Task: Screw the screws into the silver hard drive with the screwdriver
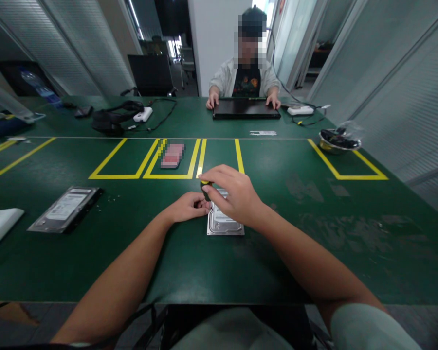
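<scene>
A broad green bench [222, 272] fills the foreground. Behind it, a black chair [151, 73] stands near a white wall [212, 43].

The central hard drive [225, 227] lay on the table [292, 262] beneath the right hand [239, 192], the left hand [190, 206] at its left edge; the screwdriver [205, 195] sat in the right hand's fingers; a second hard drive [63, 210] lay well left; the bowl [338, 141] stood far right; beyond, the headset [113, 119] lay left of the flat panel [246, 110], behind which a person [228, 78] sat.
</scene>
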A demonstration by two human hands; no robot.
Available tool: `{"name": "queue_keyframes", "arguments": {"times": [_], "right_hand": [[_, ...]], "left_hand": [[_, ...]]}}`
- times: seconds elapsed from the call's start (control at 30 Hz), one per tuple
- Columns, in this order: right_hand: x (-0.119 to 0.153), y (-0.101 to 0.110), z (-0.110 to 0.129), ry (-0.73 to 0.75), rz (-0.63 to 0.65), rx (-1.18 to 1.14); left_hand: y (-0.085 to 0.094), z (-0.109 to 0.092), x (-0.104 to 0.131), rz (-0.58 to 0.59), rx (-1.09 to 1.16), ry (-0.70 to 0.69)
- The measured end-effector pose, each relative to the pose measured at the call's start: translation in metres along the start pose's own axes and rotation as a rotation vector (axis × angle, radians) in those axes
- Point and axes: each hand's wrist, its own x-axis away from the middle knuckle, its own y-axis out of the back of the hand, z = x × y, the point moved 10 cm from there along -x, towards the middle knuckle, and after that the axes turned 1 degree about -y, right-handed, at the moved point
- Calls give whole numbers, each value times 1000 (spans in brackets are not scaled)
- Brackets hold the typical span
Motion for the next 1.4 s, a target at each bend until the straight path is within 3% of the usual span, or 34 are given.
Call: {"name": "queue_keyframes", "arguments": {"times": [0.63,0.87,1.4], "right_hand": [[1,0,-5,-48,15,-9],[0,5,0,-12,-34,-14],[0,1,6,55,11,-47]], "left_hand": [[2,-3,1,-7,-29,41],[3,-5,2,-20,-37,35],[0,-1,1,10,-3,33]]}}
